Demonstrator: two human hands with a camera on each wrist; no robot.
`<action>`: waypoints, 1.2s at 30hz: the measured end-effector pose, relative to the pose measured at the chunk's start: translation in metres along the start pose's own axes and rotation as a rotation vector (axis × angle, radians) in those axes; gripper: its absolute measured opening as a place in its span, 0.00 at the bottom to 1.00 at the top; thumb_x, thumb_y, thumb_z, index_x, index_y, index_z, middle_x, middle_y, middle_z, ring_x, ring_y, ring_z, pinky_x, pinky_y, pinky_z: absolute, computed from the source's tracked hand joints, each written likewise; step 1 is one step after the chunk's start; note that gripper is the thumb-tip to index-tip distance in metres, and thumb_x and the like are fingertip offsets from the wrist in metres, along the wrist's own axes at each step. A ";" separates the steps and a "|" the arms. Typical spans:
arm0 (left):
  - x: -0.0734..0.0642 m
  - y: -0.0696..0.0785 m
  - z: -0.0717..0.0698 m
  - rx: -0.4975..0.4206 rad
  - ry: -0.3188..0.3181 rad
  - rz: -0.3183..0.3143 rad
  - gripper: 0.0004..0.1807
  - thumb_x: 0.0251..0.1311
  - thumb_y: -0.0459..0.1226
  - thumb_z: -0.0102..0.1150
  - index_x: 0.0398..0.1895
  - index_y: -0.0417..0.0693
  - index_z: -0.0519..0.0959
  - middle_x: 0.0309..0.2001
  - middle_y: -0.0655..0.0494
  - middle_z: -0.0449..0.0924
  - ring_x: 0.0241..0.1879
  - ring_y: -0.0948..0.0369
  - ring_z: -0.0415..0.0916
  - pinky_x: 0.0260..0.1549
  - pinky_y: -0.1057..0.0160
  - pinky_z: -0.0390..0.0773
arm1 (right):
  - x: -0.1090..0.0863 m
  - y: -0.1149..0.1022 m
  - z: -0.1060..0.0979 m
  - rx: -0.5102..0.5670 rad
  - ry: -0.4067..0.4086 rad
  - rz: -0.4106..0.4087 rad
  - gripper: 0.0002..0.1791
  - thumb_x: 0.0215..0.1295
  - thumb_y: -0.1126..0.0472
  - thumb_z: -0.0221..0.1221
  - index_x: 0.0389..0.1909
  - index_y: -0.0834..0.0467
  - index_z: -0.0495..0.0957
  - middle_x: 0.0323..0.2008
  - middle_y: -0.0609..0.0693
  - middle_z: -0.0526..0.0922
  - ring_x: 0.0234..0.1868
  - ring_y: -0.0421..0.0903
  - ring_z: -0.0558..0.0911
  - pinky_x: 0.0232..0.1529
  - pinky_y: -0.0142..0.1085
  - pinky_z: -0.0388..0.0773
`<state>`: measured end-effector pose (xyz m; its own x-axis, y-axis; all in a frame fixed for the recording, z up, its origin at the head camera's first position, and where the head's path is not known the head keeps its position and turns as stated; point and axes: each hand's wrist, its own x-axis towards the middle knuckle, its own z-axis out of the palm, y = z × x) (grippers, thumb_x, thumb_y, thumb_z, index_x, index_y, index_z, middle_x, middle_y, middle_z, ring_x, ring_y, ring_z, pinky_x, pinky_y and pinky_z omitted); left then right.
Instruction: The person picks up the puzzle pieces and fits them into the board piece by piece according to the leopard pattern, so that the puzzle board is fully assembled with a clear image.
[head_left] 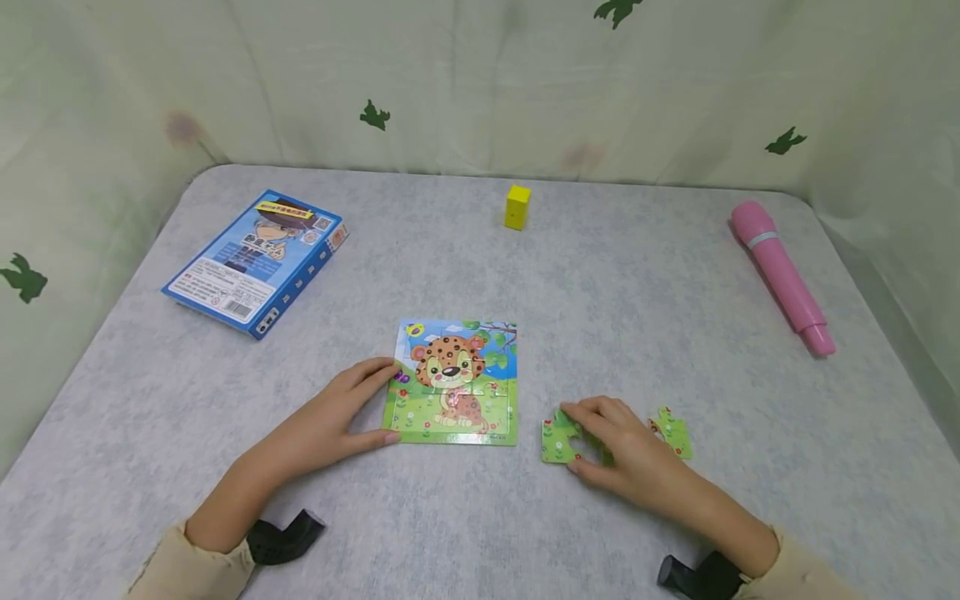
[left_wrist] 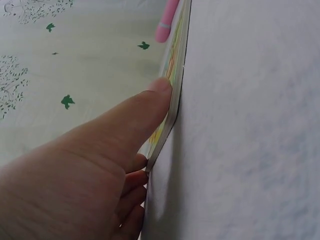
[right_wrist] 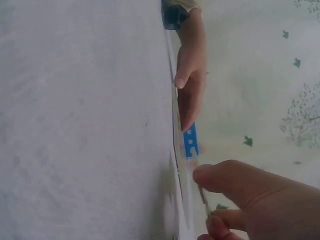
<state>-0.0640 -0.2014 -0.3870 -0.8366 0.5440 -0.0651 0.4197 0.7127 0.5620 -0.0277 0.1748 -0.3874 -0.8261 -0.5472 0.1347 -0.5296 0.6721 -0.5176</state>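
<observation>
A leopard jigsaw puzzle (head_left: 450, 383) lies in its square tray at the middle of the table. Along the tray's left side rests my left hand (head_left: 341, 417), fingers at the upper part of the edge and thumb on the lower left corner. My right hand (head_left: 626, 446) pinches a green puzzle piece (head_left: 555, 442) with flowers, just right of the tray; the right wrist view shows the piece edge-on between thumb and finger. Another green puzzle piece (head_left: 675, 433) lies behind the right hand, partly hidden by it.
At the back left lies a blue box (head_left: 255, 262) with printed text. A small yellow block (head_left: 517, 207) stands near the back edge. On the right is a pink microphone-shaped toy (head_left: 783, 279). A pale curtain (head_left: 480, 83) hangs behind the table.
</observation>
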 end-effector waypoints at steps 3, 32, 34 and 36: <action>0.000 -0.001 0.000 0.001 -0.003 -0.001 0.45 0.51 0.58 0.56 0.68 0.45 0.54 0.66 0.50 0.50 0.64 0.50 0.47 0.57 0.47 0.55 | 0.005 -0.005 -0.001 0.053 0.032 -0.011 0.33 0.48 0.58 0.67 0.58 0.57 0.68 0.47 0.43 0.69 0.47 0.38 0.67 0.41 0.33 0.71; 0.000 -0.011 -0.002 -0.034 0.023 0.097 0.40 0.50 0.53 0.61 0.65 0.50 0.60 0.65 0.53 0.55 0.63 0.51 0.49 0.57 0.46 0.54 | 0.113 -0.066 0.056 0.074 -0.063 -0.139 0.32 0.52 0.48 0.62 0.57 0.57 0.70 0.46 0.46 0.74 0.47 0.41 0.69 0.46 0.34 0.66; 0.000 -0.011 -0.002 -0.037 0.030 0.130 0.38 0.50 0.51 0.62 0.64 0.51 0.63 0.64 0.54 0.56 0.63 0.51 0.51 0.56 0.46 0.54 | 0.116 -0.065 0.059 0.057 -0.069 -0.139 0.32 0.52 0.47 0.62 0.57 0.57 0.71 0.46 0.46 0.74 0.47 0.41 0.69 0.46 0.34 0.65; 0.000 -0.011 -0.002 -0.030 0.033 0.159 0.35 0.51 0.50 0.62 0.63 0.53 0.65 0.64 0.54 0.57 0.62 0.51 0.52 0.55 0.45 0.55 | 0.119 -0.065 0.061 0.049 -0.077 -0.147 0.32 0.52 0.47 0.62 0.58 0.57 0.70 0.46 0.45 0.74 0.46 0.41 0.69 0.47 0.34 0.64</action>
<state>-0.0697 -0.2099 -0.3913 -0.7713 0.6342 0.0534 0.5378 0.6046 0.5876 -0.0803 0.0357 -0.3892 -0.7220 -0.6759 0.1481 -0.6323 0.5576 -0.5378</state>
